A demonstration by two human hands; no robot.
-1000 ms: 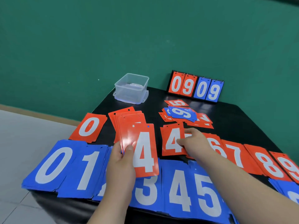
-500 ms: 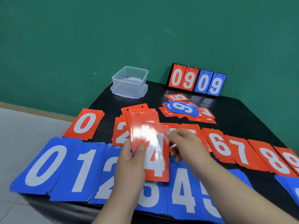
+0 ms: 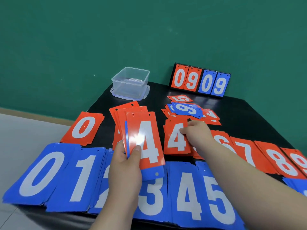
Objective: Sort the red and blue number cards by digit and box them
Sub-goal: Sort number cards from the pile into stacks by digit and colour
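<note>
Box [image 3: 129, 87] of clear plastic rests on its lid [image 3: 129, 97], contents unclear.

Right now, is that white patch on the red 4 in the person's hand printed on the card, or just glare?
Head view: it is glare, light reflecting off the glossy red 4 card gripped by the left hand, and it washes out part of the digit. Head view: the wide lens stretches the blue 0 card near the lower left corner.
</note>
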